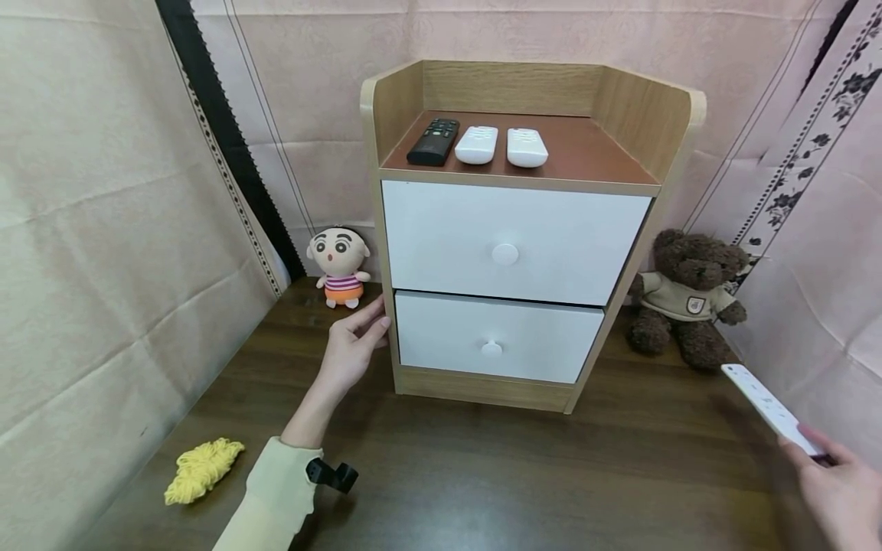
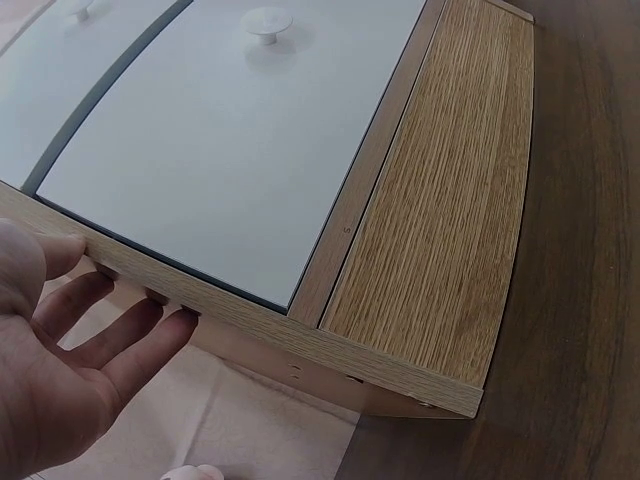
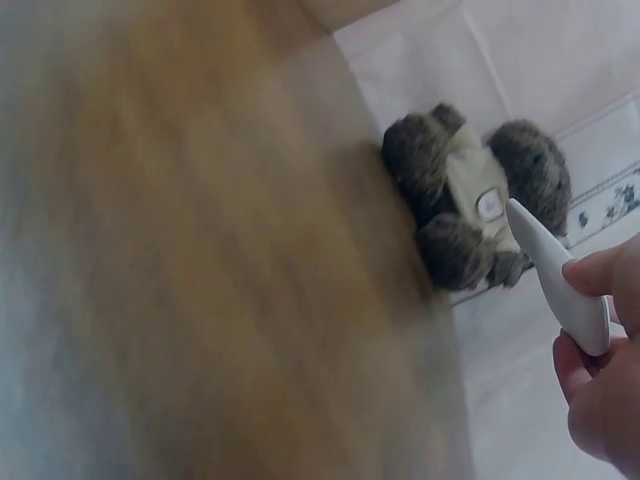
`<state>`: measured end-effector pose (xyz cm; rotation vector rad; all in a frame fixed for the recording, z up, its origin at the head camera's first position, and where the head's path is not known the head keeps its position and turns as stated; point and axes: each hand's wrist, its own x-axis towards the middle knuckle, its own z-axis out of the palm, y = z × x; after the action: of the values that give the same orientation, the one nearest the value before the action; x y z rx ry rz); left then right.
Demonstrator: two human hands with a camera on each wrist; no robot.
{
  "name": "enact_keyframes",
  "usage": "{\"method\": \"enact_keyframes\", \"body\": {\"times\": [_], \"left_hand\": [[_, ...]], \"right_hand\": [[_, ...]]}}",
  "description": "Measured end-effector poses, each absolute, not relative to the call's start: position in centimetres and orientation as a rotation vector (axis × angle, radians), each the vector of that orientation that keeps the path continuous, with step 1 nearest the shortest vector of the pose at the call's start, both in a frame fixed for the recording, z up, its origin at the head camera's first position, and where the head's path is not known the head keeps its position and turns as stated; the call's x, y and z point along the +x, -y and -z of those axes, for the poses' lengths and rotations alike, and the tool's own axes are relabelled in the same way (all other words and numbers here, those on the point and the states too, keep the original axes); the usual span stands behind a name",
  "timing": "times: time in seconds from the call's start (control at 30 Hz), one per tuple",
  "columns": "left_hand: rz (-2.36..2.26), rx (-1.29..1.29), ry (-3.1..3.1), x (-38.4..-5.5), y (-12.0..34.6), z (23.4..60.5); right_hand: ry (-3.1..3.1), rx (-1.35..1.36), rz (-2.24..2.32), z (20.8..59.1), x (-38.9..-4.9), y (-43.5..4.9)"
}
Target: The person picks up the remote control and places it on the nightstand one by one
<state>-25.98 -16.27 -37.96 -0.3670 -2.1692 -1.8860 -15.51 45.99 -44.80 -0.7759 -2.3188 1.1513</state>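
Note:
A small wooden cabinet with a white upper drawer (image 1: 513, 237) and a white lower drawer (image 1: 496, 337) stands on the dark table. My left hand (image 1: 354, 344) touches the cabinet's left side near the lower drawer. In the left wrist view the thumb lies at the front edge and the other fingertips (image 2: 180, 325) rest on the side panel. At the far right, my right hand (image 1: 837, 482) holds a white remote control (image 1: 768, 405) between thumb and fingers. The right wrist view shows this remote (image 3: 555, 275) edge-on. On the cabinet top lie a black remote (image 1: 434, 141) and white remotes (image 1: 477, 145) (image 1: 527, 148).
A cartoon doll (image 1: 341, 268) sits left of the cabinet, near my left hand. To the right, a brown teddy bear (image 1: 692, 298) leans by the pink cloth wall (image 1: 813, 275). Yellow yarn (image 1: 201, 471) lies at the front left of the wooden table (image 1: 455, 474).

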Motion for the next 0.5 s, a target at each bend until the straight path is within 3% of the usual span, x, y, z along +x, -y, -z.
{"method": "enact_keyframes", "body": {"times": [0.5], "left_hand": [[1.897,-0.376,2.15,-26.1,16.3,38.1]], "right_hand": [[2.074,-0.498,-1.408,39.5,-15.8,-41.5]]}}
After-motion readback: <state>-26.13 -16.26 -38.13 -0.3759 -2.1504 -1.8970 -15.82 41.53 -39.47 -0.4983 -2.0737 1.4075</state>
